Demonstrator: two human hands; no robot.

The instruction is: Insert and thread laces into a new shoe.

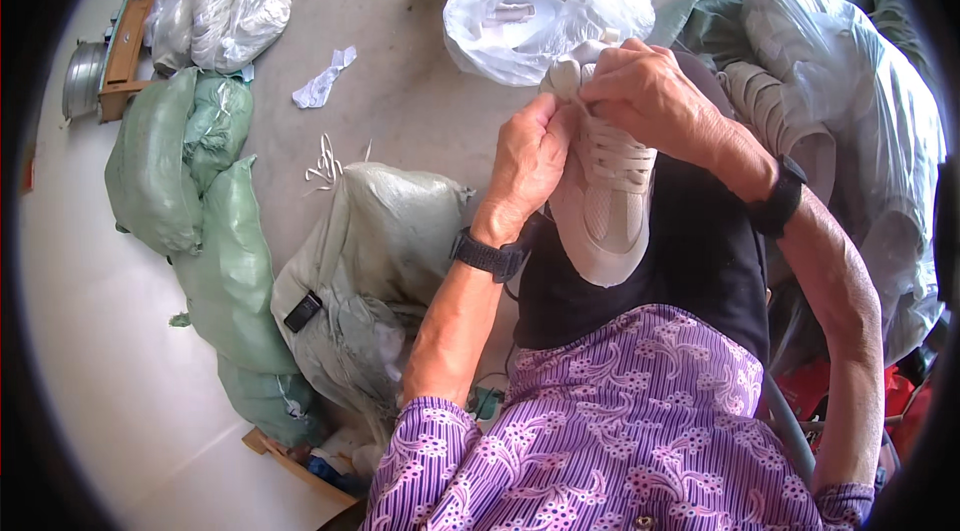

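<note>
A pale beige sneaker (600, 236) rests on my black-clad lap, its toe pointing toward me. Flat light laces (622, 163) cross its front. My left hand (525, 153) is closed at the upper left of the lacing, thumb and forefinger pinched on the shoelace beside the tongue. Over the ankle end of the shoe, my right hand (655, 96) is bent, with its fingertips pinched on the lace near the tongue (568, 76). The fingers partly hide the upper eyelets and the lace ends. Dark bands circle both wrists.
An open clear plastic bag (550, 16) lies beyond the shoe. At right, a large plastic bag (850, 81) stands by stacked pale shoes (765, 101). A whitish sack (385, 231) with a small black device (303, 311), green sacks (235, 261) and loose laces (325, 166) are at left.
</note>
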